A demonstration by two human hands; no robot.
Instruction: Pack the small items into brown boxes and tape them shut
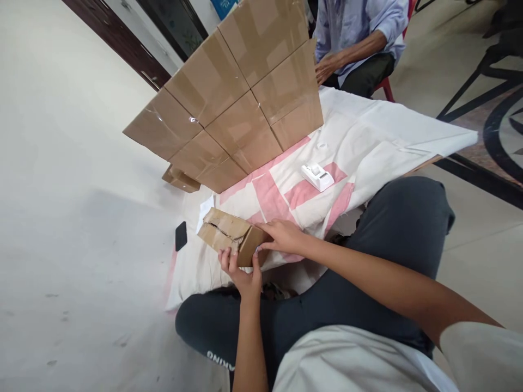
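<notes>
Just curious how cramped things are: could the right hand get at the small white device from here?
Probably yes: the right hand is on the torn cardboard box, and only cloth shows between that hand and the small white device.

We see a worn brown cardboard box (231, 227) held in both hands.
It is a small, oblong carton lying on its broad side on the pink-and-white cloth (267, 193), close to the near edge, its length running aslant with one narrow end turned to the right. Along its upper face we make out a ragged, dark split, forking near the right end, where the board is creased and lifted; shiny tape shows beside it. The left hand (243, 276) grips the near corner, and the right hand (284, 237) touches the right end, which looks closed to us.
</notes>
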